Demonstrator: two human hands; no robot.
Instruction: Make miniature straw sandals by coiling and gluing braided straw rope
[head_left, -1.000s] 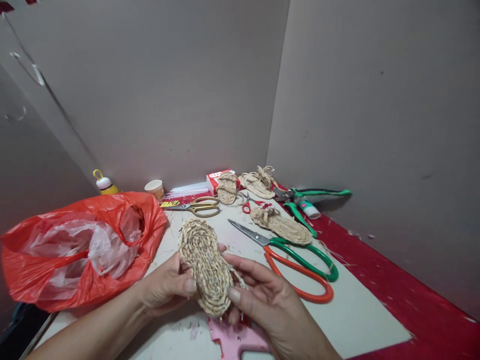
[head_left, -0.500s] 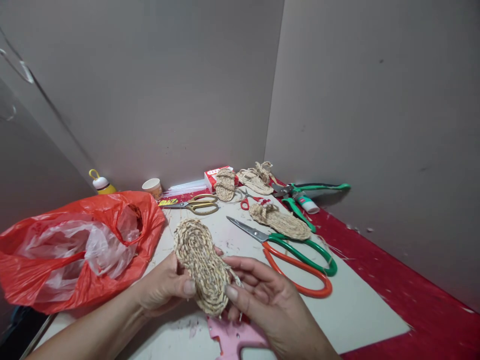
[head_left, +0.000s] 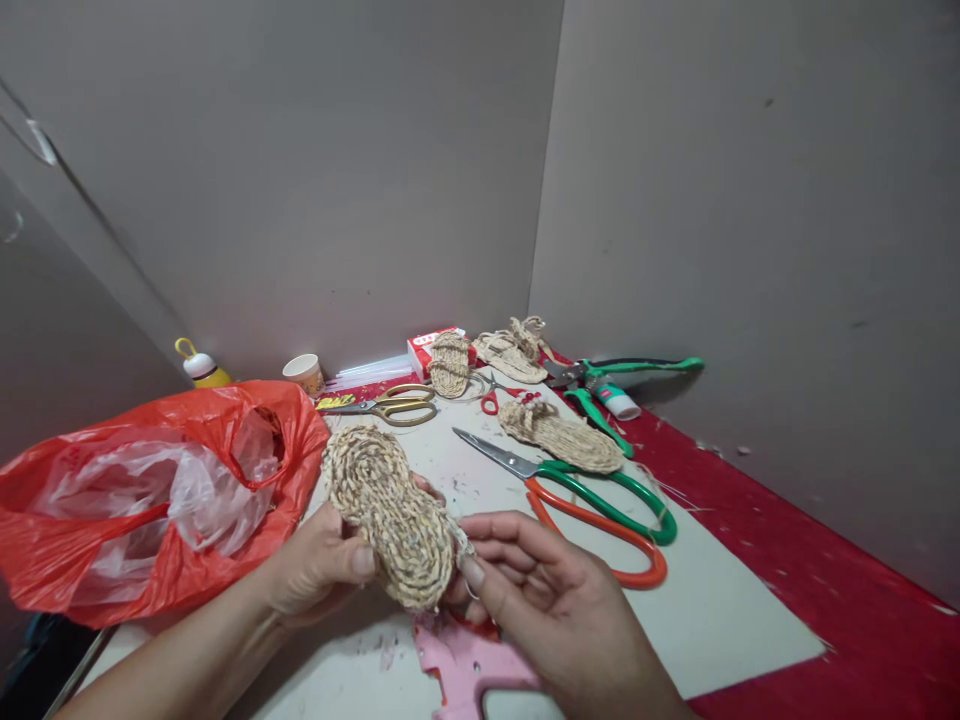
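Observation:
A coiled straw-rope shoe sole (head_left: pixel 394 520), shaped like a figure eight, is held above the board. My left hand (head_left: pixel 322 565) grips its left side, thumb pressed on the edge and the other fingers behind it. At the sole's right edge, my right hand (head_left: pixel 536 590) pinches the loose rope end between thumb and forefinger. Below the sole lies a pink glue gun (head_left: pixel 476 670), partly hidden by my right hand. Scissors with green and orange handles (head_left: pixel 592 510) rest just beyond my right hand.
A red plastic bag (head_left: pixel 300 430) lies left. Straw slippers (head_left: pixel 566 440) stand farther back, with gold-handled scissors (head_left: pixel 405 408), small red scissors (head_left: pixel 491 400), green pliers (head_left: pixel 637 368), a paper cup (head_left: pixel 304 372), a red box (head_left: pixel 421 350) and clear sticks (head_left: pixel 375 372). Grey walls enclose the table.
The sole has tilted, its far end swinging left and its near end rising slightly. My right thumb has moved off the sole's face onto the rope end at its edge.

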